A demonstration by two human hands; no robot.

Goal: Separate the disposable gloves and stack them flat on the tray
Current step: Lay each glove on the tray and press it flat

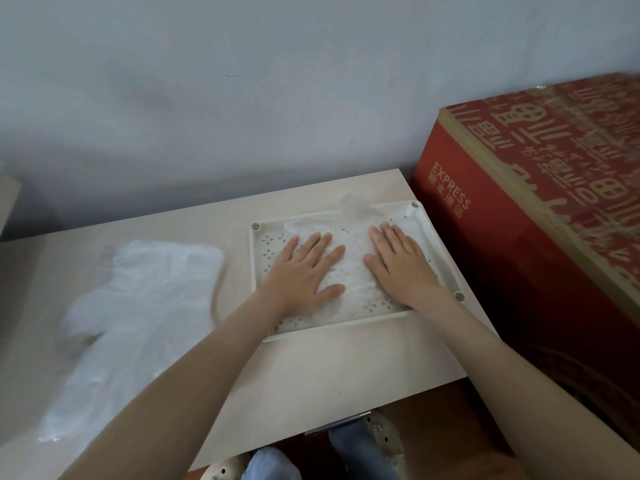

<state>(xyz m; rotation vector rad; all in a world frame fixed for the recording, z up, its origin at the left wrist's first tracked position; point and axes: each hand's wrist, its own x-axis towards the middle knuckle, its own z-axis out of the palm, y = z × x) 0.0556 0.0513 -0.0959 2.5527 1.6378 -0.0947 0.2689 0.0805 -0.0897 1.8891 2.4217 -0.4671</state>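
In the head view, the thin clear gloves on the tray [353, 259] are hard to make out against the perforated floor, and much of them is hidden under the two palms. How many lie there cannot be told. One filmy end is seen reaching over the far rim of the cream tray [346, 328]. The left hand [304, 271] and the right hand [401, 268] are laid side by side on this film, fingers straight and spread. The grip of each is released and nothing is clasped.

A second heap of gloves [145, 306] is spread on the pale bench [311, 375], left of the tray and apart from it. Its outline is blurred and its layers cannot be counted.

A red printed box [536, 202] stands beside the bench at the right and is cut off by the frame edge. Feet in slippers [379, 433] are partly hidden under the bench's near edge.
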